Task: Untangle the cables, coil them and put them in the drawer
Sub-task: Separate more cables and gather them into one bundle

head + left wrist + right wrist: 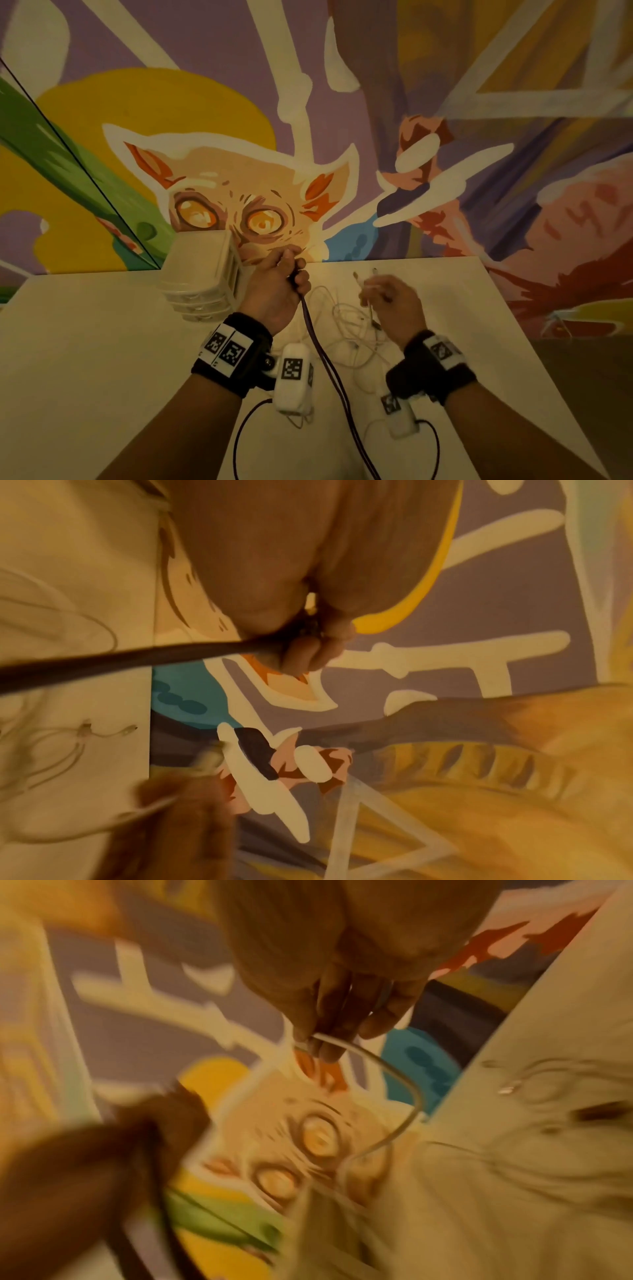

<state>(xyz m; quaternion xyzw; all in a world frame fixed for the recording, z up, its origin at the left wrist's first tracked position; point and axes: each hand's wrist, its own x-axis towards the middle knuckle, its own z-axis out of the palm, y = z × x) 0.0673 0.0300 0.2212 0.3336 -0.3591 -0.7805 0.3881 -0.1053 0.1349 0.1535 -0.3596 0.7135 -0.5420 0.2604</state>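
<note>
2 hands (274, 291) (390, 301): left grips dark cable (322, 356), right white cable (371, 313).

Matt white table (102, 342), translucent plastic drawer unit (202, 274)

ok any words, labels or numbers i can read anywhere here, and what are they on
No readable words, brands or numbers in any view.
Black-and-white square code markers on the black left wristband: patterns only, no text.
The same kind of marker on the white wrist camera housing and the black right wristband: no text.
The painted cat wall mural: pictures only, no lettering.
</note>
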